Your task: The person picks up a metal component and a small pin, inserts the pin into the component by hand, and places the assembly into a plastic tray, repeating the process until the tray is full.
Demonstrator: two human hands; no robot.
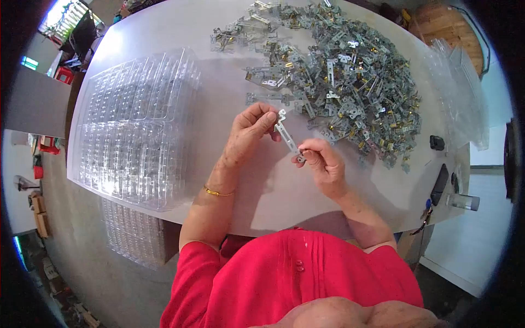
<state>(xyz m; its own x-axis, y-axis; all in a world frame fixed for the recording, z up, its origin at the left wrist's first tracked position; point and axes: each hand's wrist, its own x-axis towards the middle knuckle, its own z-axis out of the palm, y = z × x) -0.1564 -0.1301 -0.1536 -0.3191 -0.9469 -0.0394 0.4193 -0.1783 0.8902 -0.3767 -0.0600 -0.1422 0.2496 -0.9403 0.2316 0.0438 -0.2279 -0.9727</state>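
Observation:
A slotted metal bracket (286,136) is held slantwise above the table between both hands. My left hand (252,130) pinches its upper end between thumb and fingers. At the lower end, my right hand (324,164) grips it near a small round hole. Just beyond the hands lies a large heap of similar metal brackets (355,82), some with brass-coloured parts. Closer to my left hand, a few brackets (268,99) lie in a row apart from the heap. My fingers cover both ends of the held bracket in part.
Stacked clear plastic trays (136,123) with compartments fill the table's left side. More trays (131,229) stand below the table edge. On the right are clear plastic sheets (459,87), a small black object (437,142) and a clear cylinder (462,201).

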